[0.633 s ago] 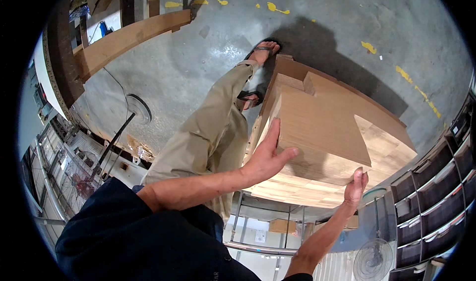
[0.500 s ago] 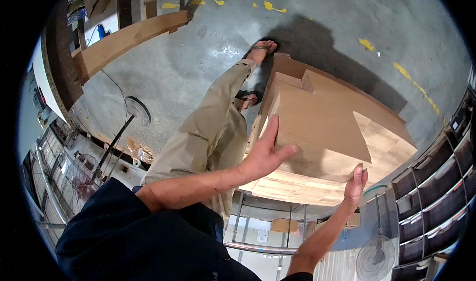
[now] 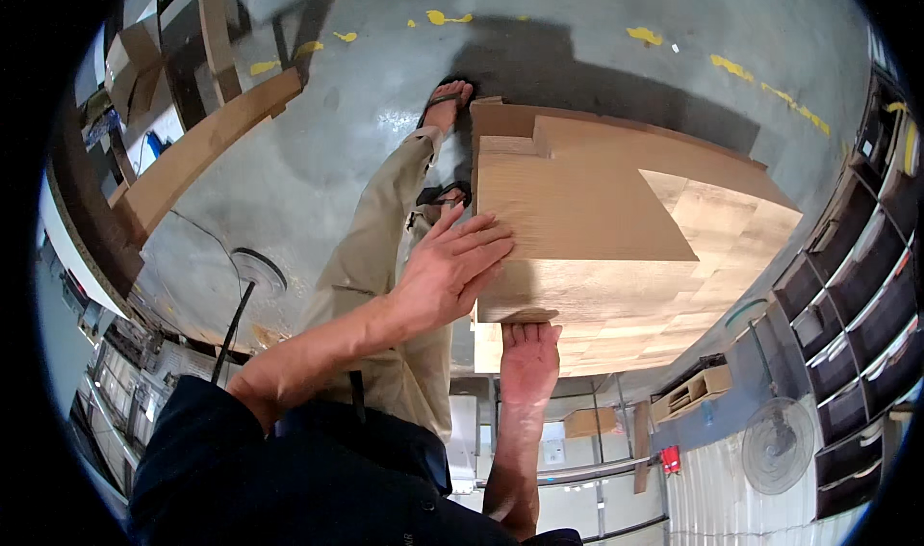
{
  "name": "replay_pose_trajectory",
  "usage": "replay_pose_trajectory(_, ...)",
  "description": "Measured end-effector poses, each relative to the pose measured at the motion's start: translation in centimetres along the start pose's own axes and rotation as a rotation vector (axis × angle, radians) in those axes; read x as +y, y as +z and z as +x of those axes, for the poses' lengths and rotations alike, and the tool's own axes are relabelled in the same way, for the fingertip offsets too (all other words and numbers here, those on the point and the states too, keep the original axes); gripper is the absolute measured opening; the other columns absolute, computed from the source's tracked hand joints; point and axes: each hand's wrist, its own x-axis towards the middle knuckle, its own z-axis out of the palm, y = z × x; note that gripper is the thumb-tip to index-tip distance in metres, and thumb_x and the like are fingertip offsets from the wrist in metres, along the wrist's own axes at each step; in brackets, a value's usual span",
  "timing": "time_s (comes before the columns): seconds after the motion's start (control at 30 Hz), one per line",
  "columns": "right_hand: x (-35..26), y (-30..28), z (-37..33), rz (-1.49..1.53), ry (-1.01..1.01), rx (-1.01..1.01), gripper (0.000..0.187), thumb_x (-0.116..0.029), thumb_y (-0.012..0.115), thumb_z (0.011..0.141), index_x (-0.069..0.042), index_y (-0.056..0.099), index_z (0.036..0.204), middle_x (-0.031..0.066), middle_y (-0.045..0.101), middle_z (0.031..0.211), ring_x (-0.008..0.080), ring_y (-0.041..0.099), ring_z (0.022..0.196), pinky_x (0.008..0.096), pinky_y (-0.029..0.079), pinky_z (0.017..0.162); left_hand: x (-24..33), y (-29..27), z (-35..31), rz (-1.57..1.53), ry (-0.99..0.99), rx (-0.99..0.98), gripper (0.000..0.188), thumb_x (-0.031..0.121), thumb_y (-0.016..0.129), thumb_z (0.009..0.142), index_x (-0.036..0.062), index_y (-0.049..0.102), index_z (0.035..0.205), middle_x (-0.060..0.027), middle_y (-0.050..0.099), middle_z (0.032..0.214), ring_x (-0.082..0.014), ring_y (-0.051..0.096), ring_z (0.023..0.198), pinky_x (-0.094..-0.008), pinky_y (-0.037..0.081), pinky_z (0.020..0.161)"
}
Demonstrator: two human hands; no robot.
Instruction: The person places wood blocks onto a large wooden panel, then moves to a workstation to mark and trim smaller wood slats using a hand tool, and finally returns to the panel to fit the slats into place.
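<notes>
Have the wood-grain block [image 3: 582, 291] atop the near left corner of the stack [image 3: 727, 228], front face toward the shirt [image 3: 337, 483], front edge left to right; cannot tell its long axis. Rest left hand [image 3: 450, 265], flattened, fingers slightly spread, over its left edge; reach right hand [image 3: 529, 361] palm up under its front bottom edge, fingertips hidden; cannot tell if gripping.

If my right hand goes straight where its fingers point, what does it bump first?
Probably the top wood-coloured block: your right hand already has its fingertips at its near lower edge, though whether they'd slip underneath is hard to tell.
</notes>
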Motion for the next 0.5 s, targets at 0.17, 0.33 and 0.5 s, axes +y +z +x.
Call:
replay_pose_trajectory(0.17,0.3,0.7,-0.1,0.091,0.01,-0.046,0.049,-0.032,0.042,0.098,-0.001,0.034,0.135,0.0146,0.036,0.14,0.0275,0.033,0.129,0.0414,0.024,0.11,0.2,-0.6,0.1,0.005,-0.008,-0.046,0.032,0.007,0.061,0.082,0.0039,0.061,0.114,-0.0116,0.059,0.122,-0.0317,0.05,0.12,-0.0479,0.033,0.105)
replay_pose_trajectory(0.33,0.5,1.2,-0.2,0.132,0.015,-0.019,0.051,-0.037,0.051,0.093,-0.004,0.041,0.13,0.0124,0.042,0.134,0.0257,0.037,0.125,0.0409,0.025,0.107,0.2,-0.9,0.3,0.025,0.0,-0.078,0.031,0.007,0.061,0.083,0.0028,0.061,0.114,-0.0127,0.058,0.123,-0.0312,0.051,0.12,-0.047,0.033,0.106)
replay_pose_trajectory(0.5,0.4,0.6,-0.2,0.164,0.006,-0.03,0.055,-0.039,0.052,0.093,-0.003,0.039,0.133,0.0128,0.041,0.136,0.026,0.035,0.127,0.0409,0.023,0.109,1.0,-1.6,1.3,0.049,0.014,-0.153,0.035,0.009,0.06,0.084,0.0007,0.057,0.118,-0.0163,0.054,0.127,-0.0341,0.048,0.123,-0.047,0.033,0.106)
